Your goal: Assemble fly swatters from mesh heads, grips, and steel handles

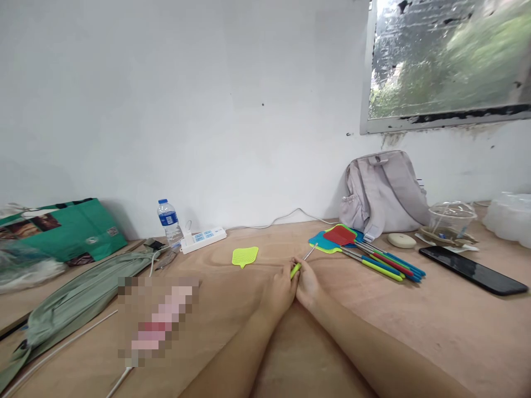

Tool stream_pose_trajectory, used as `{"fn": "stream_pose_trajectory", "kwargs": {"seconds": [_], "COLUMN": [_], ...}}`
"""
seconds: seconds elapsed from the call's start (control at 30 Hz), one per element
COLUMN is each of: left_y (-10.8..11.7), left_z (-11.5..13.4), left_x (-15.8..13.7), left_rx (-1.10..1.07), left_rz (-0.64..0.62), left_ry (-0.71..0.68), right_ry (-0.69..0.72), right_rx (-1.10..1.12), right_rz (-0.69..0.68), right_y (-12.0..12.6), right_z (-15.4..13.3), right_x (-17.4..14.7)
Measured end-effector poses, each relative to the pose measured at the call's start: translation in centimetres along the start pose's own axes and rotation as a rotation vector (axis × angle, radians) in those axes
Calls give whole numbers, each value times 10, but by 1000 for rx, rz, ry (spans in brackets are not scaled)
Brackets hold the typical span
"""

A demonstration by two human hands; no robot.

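Observation:
Over the middle of the table, my left hand point(279, 290) is closed round the lime-green grip of a fly swatter handle point(295, 270). My right hand point(307, 286) presses against it from the other side, its fingers closed on the same handle. A thin metal rod sticks out past the fingers, up and to the right. Beyond my left hand, a loose lime-green swatter head point(244, 256) lies flat, apart from any rod. To the right, several fly swatters point(341, 236) with blue, red and green heads lie in an overlapping pile.
At the back stand a water bottle point(169, 221), a white power strip point(204, 240) and a grey backpack point(384, 193). A black phone point(473, 270), a white case point(401, 240) and a plastic cup point(451, 218) sit right. Left are a green-grey bag point(89, 290) and a teal bag point(87, 229).

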State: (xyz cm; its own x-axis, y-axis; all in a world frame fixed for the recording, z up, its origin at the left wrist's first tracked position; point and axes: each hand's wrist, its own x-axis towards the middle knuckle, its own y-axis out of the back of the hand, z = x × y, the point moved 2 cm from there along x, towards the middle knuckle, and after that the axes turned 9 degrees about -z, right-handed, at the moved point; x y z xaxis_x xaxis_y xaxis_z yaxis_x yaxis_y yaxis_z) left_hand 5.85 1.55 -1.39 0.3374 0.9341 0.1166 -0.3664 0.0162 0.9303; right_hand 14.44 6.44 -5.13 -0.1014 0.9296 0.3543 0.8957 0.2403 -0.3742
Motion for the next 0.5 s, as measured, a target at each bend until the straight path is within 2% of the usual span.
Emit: {"fn": "stream_pose_trajectory", "kwargs": {"seconds": [0.1,0.17,0.23,0.4,0.5], "left_y": [2,7,14,29,32], "left_z": [-12,-22,-35,-83,-113], "left_x": [3,3,5,15,19], "left_rx": [-114,-149,-119,29,-8], "left_rz": [88,166,251,365,307], "left_ry": [-69,-107,-85,192,340], "right_ry": [-125,-205,-282,-408,-469], "right_rx": [85,123,140,113,81], "right_rz": [13,18,22,30,-5], "right_y": [-13,-13,-10,-4,-3], "right_z": [6,5,3,0,-1], "right_x": [-8,-10,-11,-10,-11]}}
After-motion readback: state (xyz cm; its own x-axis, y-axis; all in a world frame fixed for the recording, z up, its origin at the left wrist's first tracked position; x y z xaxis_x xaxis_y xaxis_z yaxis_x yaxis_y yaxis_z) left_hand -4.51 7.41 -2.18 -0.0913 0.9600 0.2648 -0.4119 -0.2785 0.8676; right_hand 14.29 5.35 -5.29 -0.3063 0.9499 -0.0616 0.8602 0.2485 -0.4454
